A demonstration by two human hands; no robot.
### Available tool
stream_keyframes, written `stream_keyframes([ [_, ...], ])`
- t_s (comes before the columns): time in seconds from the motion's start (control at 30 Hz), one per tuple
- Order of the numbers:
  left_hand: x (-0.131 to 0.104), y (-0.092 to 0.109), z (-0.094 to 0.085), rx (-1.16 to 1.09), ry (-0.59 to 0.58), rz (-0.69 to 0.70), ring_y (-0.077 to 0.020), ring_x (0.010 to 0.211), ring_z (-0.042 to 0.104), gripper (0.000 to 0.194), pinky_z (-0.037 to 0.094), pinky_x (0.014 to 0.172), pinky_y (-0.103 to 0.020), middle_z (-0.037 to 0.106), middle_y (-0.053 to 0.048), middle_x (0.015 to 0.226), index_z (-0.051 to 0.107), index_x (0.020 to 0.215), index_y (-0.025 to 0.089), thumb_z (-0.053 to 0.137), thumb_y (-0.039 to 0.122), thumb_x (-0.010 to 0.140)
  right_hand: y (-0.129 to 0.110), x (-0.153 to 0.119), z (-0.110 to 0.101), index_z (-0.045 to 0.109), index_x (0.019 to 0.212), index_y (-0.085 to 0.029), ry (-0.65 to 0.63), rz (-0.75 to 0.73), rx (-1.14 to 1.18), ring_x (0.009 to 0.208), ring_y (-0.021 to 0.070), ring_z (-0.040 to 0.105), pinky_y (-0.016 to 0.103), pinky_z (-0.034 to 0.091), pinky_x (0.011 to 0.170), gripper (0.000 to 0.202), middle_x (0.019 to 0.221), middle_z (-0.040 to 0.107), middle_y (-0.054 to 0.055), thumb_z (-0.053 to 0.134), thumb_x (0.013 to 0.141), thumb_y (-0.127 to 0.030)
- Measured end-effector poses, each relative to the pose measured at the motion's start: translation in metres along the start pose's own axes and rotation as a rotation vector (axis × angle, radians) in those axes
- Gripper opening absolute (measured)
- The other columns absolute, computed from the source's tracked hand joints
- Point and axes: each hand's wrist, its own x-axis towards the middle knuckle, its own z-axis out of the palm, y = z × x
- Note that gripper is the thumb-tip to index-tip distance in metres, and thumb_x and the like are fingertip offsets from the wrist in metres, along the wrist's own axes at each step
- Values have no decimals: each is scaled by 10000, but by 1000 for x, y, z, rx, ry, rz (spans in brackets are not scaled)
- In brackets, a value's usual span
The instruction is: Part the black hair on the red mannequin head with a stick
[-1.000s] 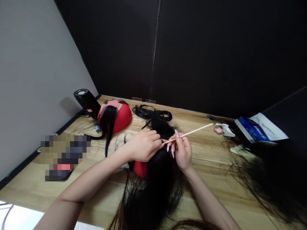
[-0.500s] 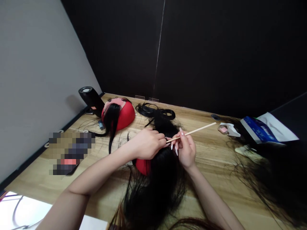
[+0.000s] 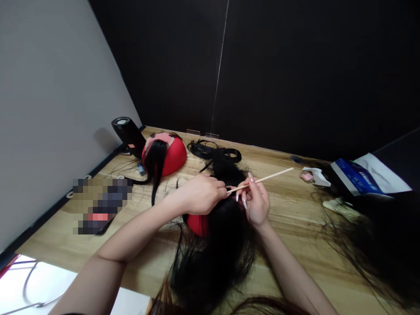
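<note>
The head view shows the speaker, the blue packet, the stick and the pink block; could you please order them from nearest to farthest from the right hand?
1. Stick: held in the right hand.
2. Pink block: just to the hand's right.
3. Blue packet: farther right.
4. Speaker: far left, beyond the left hand.

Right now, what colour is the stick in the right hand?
The stick is pale, light wood-coloured; clearest in the head view.
</note>
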Motion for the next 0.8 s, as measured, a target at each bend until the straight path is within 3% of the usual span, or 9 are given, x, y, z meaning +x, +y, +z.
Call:
stream_keyframes([
  [0.13,-6,1,-4,-1,45,48,-174,699,559,193,382,693,-341,628,-33,758,598,785,152,471,204,921,-1,0,2,531,773,-198,5,9,36,400,80,468,200,325,367,290,563,587,-34,599,853,-468],
  [0.23,-8,3,-8,-61,139,103,-144,663,522,270,395,837,-373,600,-25,727,563,748,151,404,213,957,-4,0,3,534,759,-196,10,19,71,381,75,458,191,321,353,279,542,588,-38,623,842,-446],
  [0.33,-6,4,-9,-236,228,179,-115,642,497,313,372,1012,-393,564,-9,681,516,695,152,376,194,972,-7,-1,4,543,745,-191,13,27,85,365,71,444,180,298,330,284,520,589,-36,637,832,-444],
  [0.4,-4,3,-5,-451,257,223,-112,645,505,323,390,1041,-366,530,2,640,493,673,158,378,187,974,-7,-2,4,549,741,-188,16,30,85,360,70,439,176,294,324,291,513,588,-35,645,824,-449],
  [0.53,-3,1,7,-960,264,98,-114,649,542,381,494,826,-280,521,-8,616,513,644,145,388,257,986,-5,-1,3,558,751,-186,25,35,95,361,65,439,176,319,334,287,527,594,-37,658,812,-447],
  [0.63,-3,0,17,-1276,270,-54,-94,543,509,398,463,628,-241,509,6,567,556,664,123,437,346,971,-5,0,3,562,757,-187,17,34,94,372,68,457,173,317,334,291,538,602,-34,668,801,-454],
  [0.8,3,1,28,-1584,344,-218,-81,466,488,478,495,606,-251,412,46,479,442,553,146,534,447,914,-4,1,1,589,756,-181,11,37,63,371,73,457,180,336,347,323,525,604,-23,661,797,-493],
])
